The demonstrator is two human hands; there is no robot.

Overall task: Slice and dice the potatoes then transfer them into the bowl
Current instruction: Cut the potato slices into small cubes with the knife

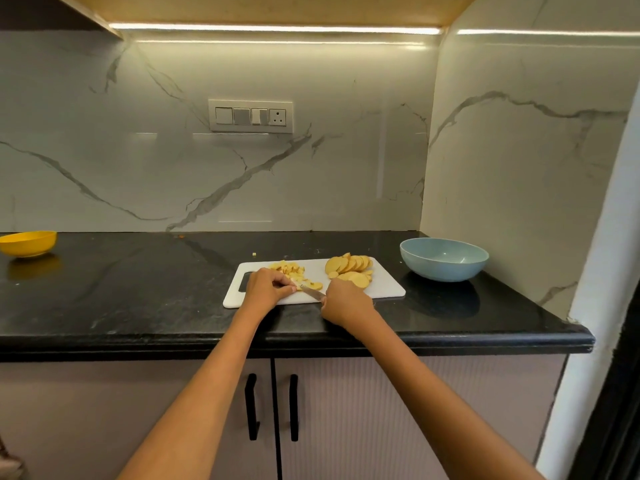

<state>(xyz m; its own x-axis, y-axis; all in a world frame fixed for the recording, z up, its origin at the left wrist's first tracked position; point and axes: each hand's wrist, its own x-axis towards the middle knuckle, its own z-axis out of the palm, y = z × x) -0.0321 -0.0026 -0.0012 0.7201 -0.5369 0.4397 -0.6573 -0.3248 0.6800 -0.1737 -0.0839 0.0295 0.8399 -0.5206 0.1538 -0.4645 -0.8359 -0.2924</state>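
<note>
Fingers of the left hand (265,289) were curled down over a small stack of potato pieces (297,280) on the white cutting board (384,289), pinning them at the fingertips. Those of the right hand (346,303) were wrapped tight round the handle of a knife (311,292), the handle itself hidden inside the fist. Its blade pointed up and left, the tip meeting the pieces just beside the left fingertips. Both forearms reached in from the bottom edge, crossing over two cabinet doors with black handles (252,407) below the black desk (138,299).

On the board's far left part lay a loose scatter of cut potato bits (287,266), thin and irregular, touching one another. At the far right part lay a fanned row of round potato slices (349,265), overlapping like fallen dominoes, with a few more flat slices just nearer. A slot handle in the board showed at its left end, partly covered by the left wrist.

To the right of the board, apart from it, stood a pale blue bowl (444,259), with nothing visible inside. One tiny potato crumb (254,253) sat on the desk just beyond the board. Far off at the left edge sat a yellow bowl (27,242), well apart from everything else. Behind rose a marble-patterned wall with a switch panel (250,116), lit by a strip light under the upper shelf.
</note>
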